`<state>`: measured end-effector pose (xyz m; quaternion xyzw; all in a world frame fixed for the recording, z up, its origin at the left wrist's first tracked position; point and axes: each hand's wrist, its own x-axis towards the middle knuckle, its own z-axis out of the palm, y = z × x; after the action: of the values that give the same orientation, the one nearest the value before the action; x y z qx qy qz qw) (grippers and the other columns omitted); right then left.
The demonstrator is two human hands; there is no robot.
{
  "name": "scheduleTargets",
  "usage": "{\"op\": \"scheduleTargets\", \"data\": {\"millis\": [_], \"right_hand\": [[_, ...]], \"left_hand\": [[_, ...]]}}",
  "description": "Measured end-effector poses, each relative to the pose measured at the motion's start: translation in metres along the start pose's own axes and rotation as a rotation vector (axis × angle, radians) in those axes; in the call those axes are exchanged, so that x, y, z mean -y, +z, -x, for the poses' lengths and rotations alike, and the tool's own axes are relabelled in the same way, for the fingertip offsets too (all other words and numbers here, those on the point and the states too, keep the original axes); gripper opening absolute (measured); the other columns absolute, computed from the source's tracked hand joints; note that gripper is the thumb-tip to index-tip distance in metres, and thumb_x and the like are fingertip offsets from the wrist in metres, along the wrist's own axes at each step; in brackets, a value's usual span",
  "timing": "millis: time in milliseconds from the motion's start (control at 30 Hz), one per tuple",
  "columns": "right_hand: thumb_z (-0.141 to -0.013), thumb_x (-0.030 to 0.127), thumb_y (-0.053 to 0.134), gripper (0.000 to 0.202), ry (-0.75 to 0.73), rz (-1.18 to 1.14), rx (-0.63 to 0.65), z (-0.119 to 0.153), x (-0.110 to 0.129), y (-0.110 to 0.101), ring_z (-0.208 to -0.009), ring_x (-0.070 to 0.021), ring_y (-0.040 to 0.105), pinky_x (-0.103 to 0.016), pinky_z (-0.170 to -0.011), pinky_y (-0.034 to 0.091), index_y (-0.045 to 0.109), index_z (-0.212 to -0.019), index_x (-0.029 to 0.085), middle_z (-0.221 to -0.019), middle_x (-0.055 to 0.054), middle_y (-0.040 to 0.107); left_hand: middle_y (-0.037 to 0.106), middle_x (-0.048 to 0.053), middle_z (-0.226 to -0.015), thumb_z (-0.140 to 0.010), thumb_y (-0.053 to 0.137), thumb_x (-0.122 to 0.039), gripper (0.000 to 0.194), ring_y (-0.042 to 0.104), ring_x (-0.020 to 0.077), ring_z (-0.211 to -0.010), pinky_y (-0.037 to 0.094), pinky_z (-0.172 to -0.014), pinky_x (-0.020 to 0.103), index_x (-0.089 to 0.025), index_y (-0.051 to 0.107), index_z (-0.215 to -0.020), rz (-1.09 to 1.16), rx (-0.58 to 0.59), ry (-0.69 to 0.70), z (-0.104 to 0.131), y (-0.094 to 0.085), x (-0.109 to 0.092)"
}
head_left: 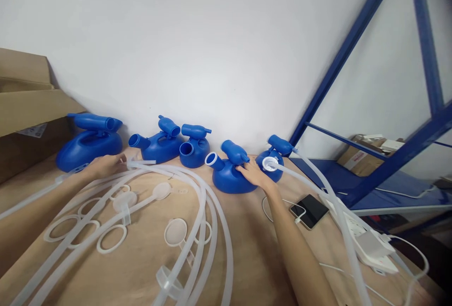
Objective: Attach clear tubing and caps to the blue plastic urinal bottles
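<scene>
My right hand (254, 173) is on a blue plastic urinal bottle (231, 179), its fingers bent over the back of the body beside the handle. This bottle's wide mouth points up and left, with a pale ring around it. My left hand (110, 164) reaches over the table at the left, fingers apart and slightly curved. Just past its fingertips lies the end of a clear tube (144, 162); I see no contact. Translucent tubes (212, 202) loop across the middle. White rings (111, 239) and round caps with straps (175, 232) lie around them.
More blue bottles (90, 148) stand along the wall; the rightmost bottle (273, 157) has a capped mouth with a tube attached. A phone (309, 211) and a power strip (367, 240) are at right, before a blue metal shelf (374, 174). A cardboard box (28, 108) stands left.
</scene>
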<state>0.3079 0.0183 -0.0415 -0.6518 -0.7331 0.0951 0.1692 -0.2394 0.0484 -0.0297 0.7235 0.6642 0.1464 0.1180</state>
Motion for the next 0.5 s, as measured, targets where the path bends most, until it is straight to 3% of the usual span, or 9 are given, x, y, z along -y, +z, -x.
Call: {"op": "scheduleTargets", "data": {"millis": [167, 267, 333, 400, 500], "right_hand": [[-0.096, 0.043, 0.052, 0.069, 0.006, -0.050, -0.005, 0.000, 0.001, -0.001, -0.151, -0.0345, 0.037, -0.056, -0.122, 0.028, 0.036, -0.159, 0.023, -0.163, -0.015, 0.041], [-0.091, 0.046, 0.056, 0.086, -0.003, -0.178, -0.010, 0.001, 0.001, -0.003, -0.158, -0.0383, 0.021, -0.071, -0.122, 0.015, 0.017, -0.166, 0.029, -0.172, -0.014, 0.025], [-0.088, 0.045, 0.061, 0.094, -0.030, -0.251, -0.034, 0.001, 0.002, -0.005, -0.161, -0.0390, 0.011, -0.075, -0.121, 0.003, 0.011, -0.167, 0.033, -0.174, -0.011, 0.020], [-0.085, 0.045, 0.066, 0.098, -0.104, -0.291, -0.074, 0.003, 0.003, -0.007, -0.162, -0.0368, 0.006, -0.070, -0.124, 0.000, 0.012, -0.167, 0.032, -0.174, -0.008, 0.019], [-0.083, 0.050, 0.072, 0.099, -0.233, -0.416, -0.125, 0.004, 0.009, -0.008, -0.160, -0.0301, 0.022, -0.053, -0.129, 0.018, 0.021, -0.165, 0.029, -0.171, -0.008, 0.029]], "left_hand": [[0.077, 0.009, -0.114, -0.078, 0.053, -0.066, 0.053, 0.066, 0.0308, -0.111, 0.046, -0.093, 0.029, -0.020, 0.066, -0.100, -0.026, 0.001, 0.056, -0.012, -0.029, -0.003], [0.079, 0.007, -0.105, -0.073, 0.055, -0.074, 0.063, 0.067, 0.0268, -0.102, 0.047, -0.092, 0.027, -0.019, 0.070, -0.099, -0.008, 0.079, 0.084, -0.015, -0.058, 0.000], [0.079, 0.006, -0.101, -0.065, 0.056, -0.084, 0.074, 0.066, 0.0253, -0.098, 0.049, -0.089, 0.027, -0.018, 0.069, -0.098, 0.013, 0.109, 0.077, -0.014, -0.078, 0.000], [0.079, 0.004, -0.102, -0.057, 0.058, -0.092, 0.086, 0.064, 0.0246, -0.101, 0.050, -0.091, 0.027, -0.017, 0.069, -0.098, 0.074, 0.100, 0.081, -0.012, -0.096, -0.003], [0.077, 0.001, -0.102, -0.050, 0.066, -0.092, 0.094, 0.062, 0.0240, -0.105, 0.049, -0.095, 0.028, -0.015, 0.067, -0.104, 0.186, 0.036, 0.134, -0.004, -0.114, -0.022]]}}
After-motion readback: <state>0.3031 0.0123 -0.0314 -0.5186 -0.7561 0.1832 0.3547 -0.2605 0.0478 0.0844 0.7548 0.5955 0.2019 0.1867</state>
